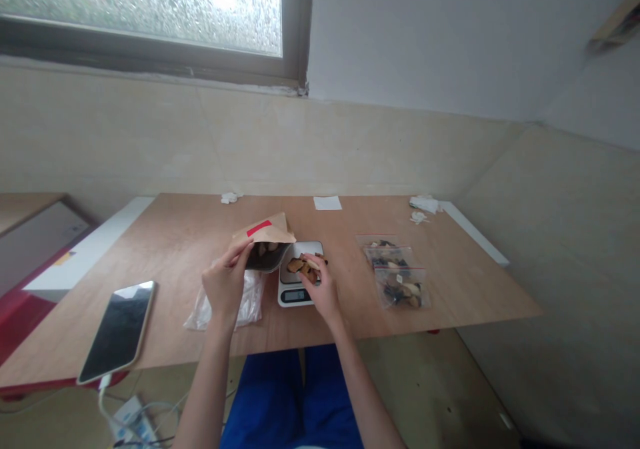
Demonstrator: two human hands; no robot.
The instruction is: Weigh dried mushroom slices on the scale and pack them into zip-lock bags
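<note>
My left hand (225,286) pinches the rim of a brown kraft paper bag (274,228) with a red label. The bag is tilted with its mouth toward me, and pale dried pieces (267,246) show inside it. Over a white kitchen scale (313,246), my right hand (325,292) has its fingers closed on dried brown slices (309,272) that look like mushroom. More slices (295,264) are at the scale's platform; which ones rest on it and which are in my fingers is hard to separate. The scale's display (295,296) is lit, its digits too small to read.
Clear plastic bags (250,306) lie left of the scale, partly under my left hand. Three filled zip bags (403,289) overlap on the right. A phone (120,332) with a charging cable (103,396) lies at the left edge. White paper (327,203) lies by the wall.
</note>
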